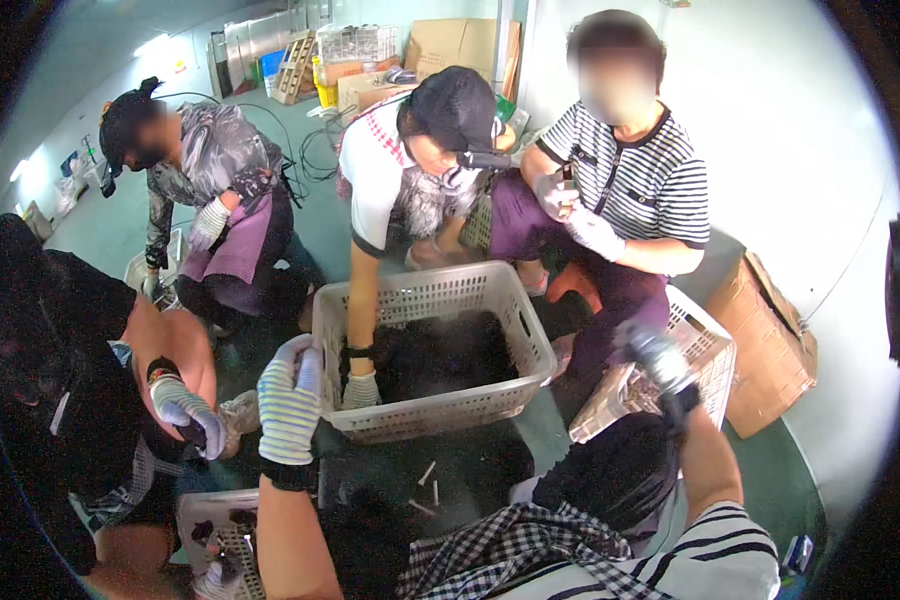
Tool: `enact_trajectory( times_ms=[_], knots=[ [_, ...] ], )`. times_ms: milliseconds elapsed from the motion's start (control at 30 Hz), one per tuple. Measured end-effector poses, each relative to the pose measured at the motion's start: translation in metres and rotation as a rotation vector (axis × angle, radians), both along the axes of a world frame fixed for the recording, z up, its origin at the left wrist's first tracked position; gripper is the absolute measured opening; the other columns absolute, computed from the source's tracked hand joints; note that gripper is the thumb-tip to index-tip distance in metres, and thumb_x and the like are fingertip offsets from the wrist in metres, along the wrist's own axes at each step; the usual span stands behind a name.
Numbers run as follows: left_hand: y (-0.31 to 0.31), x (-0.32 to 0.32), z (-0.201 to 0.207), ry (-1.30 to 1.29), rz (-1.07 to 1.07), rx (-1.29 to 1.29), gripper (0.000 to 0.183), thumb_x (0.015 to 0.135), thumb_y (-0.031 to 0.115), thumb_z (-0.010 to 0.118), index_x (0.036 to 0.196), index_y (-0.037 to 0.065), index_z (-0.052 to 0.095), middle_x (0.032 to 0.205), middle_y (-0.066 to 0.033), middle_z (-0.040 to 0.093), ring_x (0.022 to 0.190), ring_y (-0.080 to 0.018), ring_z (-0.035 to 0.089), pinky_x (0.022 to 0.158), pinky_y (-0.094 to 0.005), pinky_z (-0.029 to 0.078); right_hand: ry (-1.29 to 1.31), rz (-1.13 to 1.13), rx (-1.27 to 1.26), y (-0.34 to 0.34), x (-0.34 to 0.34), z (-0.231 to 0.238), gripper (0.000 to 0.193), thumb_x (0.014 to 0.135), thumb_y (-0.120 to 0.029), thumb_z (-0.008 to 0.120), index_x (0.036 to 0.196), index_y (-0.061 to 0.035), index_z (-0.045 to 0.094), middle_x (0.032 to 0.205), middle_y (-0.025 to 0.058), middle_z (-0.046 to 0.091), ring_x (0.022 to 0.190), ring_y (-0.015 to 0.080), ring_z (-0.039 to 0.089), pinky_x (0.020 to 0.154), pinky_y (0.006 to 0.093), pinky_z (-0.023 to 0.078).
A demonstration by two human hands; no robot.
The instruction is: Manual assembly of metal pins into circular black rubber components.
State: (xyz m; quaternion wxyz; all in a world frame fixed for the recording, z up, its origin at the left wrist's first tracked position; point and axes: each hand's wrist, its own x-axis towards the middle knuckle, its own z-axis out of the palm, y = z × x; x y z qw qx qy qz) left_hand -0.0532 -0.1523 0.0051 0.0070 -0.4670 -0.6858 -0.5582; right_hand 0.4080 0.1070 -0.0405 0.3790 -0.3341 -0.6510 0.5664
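My left hand (290, 400), in a white glove with coloured stripes, is raised just left of a large white plastic basket (435, 412). Its fingers are bent and held together; whatever they hold, if anything, is hidden. On the right, my right hand (660, 365) is smeared by motion, above a second white basket (705, 335) with brownish pieces in it. Dark loose material (445, 355) lies in the large basket, where a co-worker's gloved hand (361, 390) reaches down. A few small pale sticks (427, 472) lie on the dark surface in front of me.
Several people sit around the large basket. Near my left forearm is another basket (195, 510), beside a co-worker's gloved hand (185, 405). A cardboard box (765, 345) stands by the right wall. Cables (315, 150), a wooden pallet (295, 68) and cardboard sheets (455, 48) are farther back.
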Motion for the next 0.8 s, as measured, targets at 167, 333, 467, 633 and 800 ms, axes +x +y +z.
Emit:
enact_trajectory(
  times_ms=[167, 333, 467, 633, 800],
  knots=[
    [0.001, 0.014, 0.006, -0.128, -0.042, -0.095, 0.018, 0.089, 0.01, 0.056, 0.101, -0.001, 0.063, 0.077, -0.0094, 0.064, 0.066, -0.0129, 0.058, 0.063, -0.028, 0.048, 0.095, -0.118, 0.094, -0.038, 0.015, 0.072, 0.019, 0.09, -0.021, 0.057, 0.097, -0.004, 0.062, 0.083, 0.0049, 0.064, 0.073, 0.0136, 0.062, 0.063, 0.023, 0.049],
    [0.003, 0.038, 0.016, 0.073, -0.061, -0.114, 0.019, 0.087, 0.012, 0.057, 0.1, -0.001, 0.064, 0.086, -0.0194, 0.066, 0.079, -0.0325, 0.065, 0.071, -0.038, 0.051, -0.135, 0.148, -0.517, -0.122, -0.047, -0.018, 0.032, 0.092, -0.026, 0.057, 0.111, -0.0005, 0.055, 0.083, 0.005, 0.065, 0.059, 0.0105, 0.06, 0.05, 0.0227, 0.051],
    [-0.003, 0.045, 0.009, 0.302, -0.063, -0.053, 0.019, 0.086, 0.009, 0.059, 0.102, 0.0, 0.063, 0.088, -0.0187, 0.066, 0.08, -0.0316, 0.066, 0.072, -0.0373, 0.051, -0.011, 0.035, -0.725, -0.142, -0.048, -0.065, 0.026, 0.094, -0.02, 0.054, 0.109, 0.0002, 0.057, 0.077, 0.0026, 0.063, 0.055, 0.0084, 0.058, 0.05, 0.0201, 0.049],
    [-0.019, 0.033, 0.0, 0.139, -0.098, -0.116, 0.018, 0.089, 0.006, 0.054, 0.103, -0.002, 0.063, 0.082, -0.0118, 0.066, 0.071, -0.0152, 0.061, 0.065, -0.0263, 0.048, -0.018, 0.03, -0.639, -0.148, -0.053, -0.056, 0.021, 0.09, -0.023, 0.059, 0.099, -0.0039, 0.059, 0.074, 0.0022, 0.062, 0.051, 0.0102, 0.054, 0.047, 0.0251, 0.045],
    [-0.018, 0.034, -0.007, 0.142, -0.06, -0.029, 0.017, 0.088, 0.006, 0.056, 0.102, -0.001, 0.063, 0.08, -0.0127, 0.066, 0.069, -0.0162, 0.062, 0.065, -0.0288, 0.049, 0.142, -0.186, -0.494, -0.123, -0.03, 0.03, 0.022, 0.089, -0.022, 0.059, 0.102, -0.004, 0.06, 0.076, 0.0005, 0.059, 0.056, 0.0088, 0.052, 0.047, 0.0221, 0.043]
  ],
)
